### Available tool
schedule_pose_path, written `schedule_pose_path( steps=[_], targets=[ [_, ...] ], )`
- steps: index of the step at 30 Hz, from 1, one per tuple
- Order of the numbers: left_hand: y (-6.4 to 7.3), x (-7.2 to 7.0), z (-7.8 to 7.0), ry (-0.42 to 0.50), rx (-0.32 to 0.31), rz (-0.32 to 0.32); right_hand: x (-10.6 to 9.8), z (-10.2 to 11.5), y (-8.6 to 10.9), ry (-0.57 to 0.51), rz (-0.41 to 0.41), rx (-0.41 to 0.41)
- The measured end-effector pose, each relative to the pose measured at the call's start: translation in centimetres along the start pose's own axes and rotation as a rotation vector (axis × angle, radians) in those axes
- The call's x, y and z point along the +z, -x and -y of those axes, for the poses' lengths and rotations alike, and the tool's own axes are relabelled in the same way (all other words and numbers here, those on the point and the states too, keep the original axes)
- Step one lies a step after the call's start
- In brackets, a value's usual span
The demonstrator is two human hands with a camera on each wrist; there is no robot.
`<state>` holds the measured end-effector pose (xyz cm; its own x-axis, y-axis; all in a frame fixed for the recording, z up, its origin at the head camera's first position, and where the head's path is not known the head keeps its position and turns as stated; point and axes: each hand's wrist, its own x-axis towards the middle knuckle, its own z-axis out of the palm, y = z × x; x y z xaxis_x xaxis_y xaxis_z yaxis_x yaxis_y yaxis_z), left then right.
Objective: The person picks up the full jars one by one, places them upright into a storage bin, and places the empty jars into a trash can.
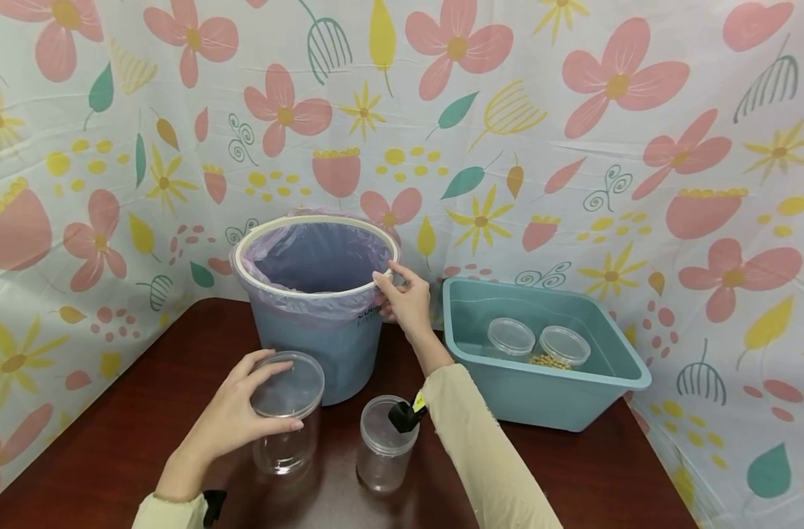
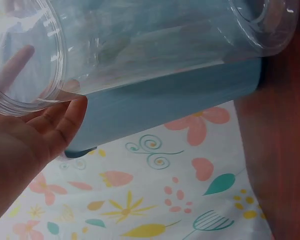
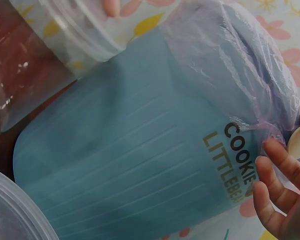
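My left hand [image 1: 233, 408] grips a clear plastic jar [image 1: 286, 444] near its lid, thumb on the near side and fingers on the far side. In the left wrist view the jar [image 2: 155, 45] looks empty. My right hand [image 1: 408, 301] pinches the white rim ring [image 1: 316, 294] of a blue trash bin [image 1: 349, 360], thumb on top and fingers outside. A thin purple bag [image 3: 210, 65] lines the bin and folds over its edge. Under my right forearm stands a smaller clear jar [image 1: 383, 459] with a lid, upright on the table.
A teal basin [image 1: 541, 400] stands at the right with two lidded clear containers inside, one lid [image 1: 564, 345] and the other lid [image 1: 511, 336] side by side. Small yellowish pieces [image 1: 549, 361] show near them. The dark red table [image 1: 137, 411] meets a floral cloth [image 1: 402, 132] behind.
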<state>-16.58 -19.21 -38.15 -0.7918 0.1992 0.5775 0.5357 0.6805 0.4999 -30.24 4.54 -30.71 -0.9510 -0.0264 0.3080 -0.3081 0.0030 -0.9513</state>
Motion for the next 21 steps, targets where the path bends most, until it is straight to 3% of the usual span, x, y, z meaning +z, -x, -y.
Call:
schedule_pose_path(
  steps=[4,11,21],
  targets=[
    [-0.4,-0.6,-0.4,-0.006,0.005,-0.001,0.0,0.2,0.0,0.005,-0.001,0.015],
    [-1.1,-1.7,-1.0,-0.006,0.022,-0.006,0.2,2.5,1.6,0.016,-0.005,0.006],
    [-2.6,-3.0,-2.0,0.003,0.075,0.0,0.3,2.6,1.5,-0.001,-0.001,0.02]
  ],
)
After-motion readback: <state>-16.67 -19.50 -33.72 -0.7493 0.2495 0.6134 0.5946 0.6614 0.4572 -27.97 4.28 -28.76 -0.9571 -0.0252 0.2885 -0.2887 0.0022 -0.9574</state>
